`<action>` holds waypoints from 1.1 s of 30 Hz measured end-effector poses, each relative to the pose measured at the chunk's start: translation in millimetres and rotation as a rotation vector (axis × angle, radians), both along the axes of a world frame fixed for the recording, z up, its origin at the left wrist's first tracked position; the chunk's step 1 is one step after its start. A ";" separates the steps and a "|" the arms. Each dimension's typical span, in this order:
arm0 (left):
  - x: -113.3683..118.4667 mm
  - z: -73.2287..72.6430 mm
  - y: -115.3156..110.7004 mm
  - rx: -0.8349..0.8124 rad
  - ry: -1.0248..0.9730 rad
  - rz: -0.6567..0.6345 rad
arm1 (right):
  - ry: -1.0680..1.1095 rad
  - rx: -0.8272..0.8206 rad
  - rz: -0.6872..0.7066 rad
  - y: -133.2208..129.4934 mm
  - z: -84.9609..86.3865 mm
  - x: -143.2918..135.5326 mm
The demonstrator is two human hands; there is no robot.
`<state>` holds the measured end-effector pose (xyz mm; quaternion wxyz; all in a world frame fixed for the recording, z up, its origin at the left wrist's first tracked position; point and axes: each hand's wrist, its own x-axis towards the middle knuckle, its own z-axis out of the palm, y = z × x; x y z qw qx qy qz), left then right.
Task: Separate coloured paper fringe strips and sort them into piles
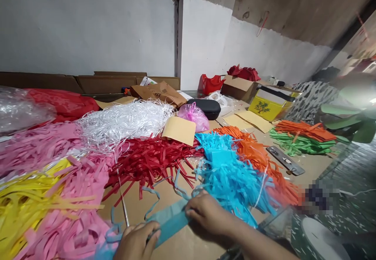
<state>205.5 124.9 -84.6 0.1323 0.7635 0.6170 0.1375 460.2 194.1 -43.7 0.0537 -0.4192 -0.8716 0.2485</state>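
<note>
While the blue paper strip [170, 220] lies flat on the surface [176, 248] btw. both hands, left hand [136, 241] pinches its near end, right hand [207, 213] pinches its far end, just beside the blue shreds [229, 173].

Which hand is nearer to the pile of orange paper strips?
Right. The right hand lies just left of the orange paper strips, beside the blue pile; the left hand sits farther left, gripping the blue strip.

A single head-worn camera looks forward and down across the cardboard-covered table [311, 165] toward the white wall [88, 24]. It sits close to the near table edge: both hands enter at the bottom of the frame, and the wall stands well beyond the table's far edge. No second view exists.
</note>
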 end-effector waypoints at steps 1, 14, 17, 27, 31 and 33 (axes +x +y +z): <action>2.8 5.6 4.3 -0.091 0.028 0.047 | -0.055 0.013 -0.051 3.3 0.5 -5.1; 18.7 27.1 26.3 -0.266 0.235 0.162 | -0.179 0.068 -0.218 15.0 -10.3 -23.7; 18.8 27.7 26.2 -0.264 0.248 0.160 | -0.172 0.066 -0.230 15.0 -10.0 -24.4; 13.1 17.5 26.0 -0.121 0.263 0.131 | -0.169 0.134 -0.239 16.4 -9.3 -26.6; 7.8 7.7 26.8 0.256 0.204 -0.156 | -0.145 0.297 -0.154 8.4 0.2 -20.1; 7.2 6.0 25.3 0.363 0.168 -0.297 | -0.096 0.340 0.126 4.4 1.7 -13.3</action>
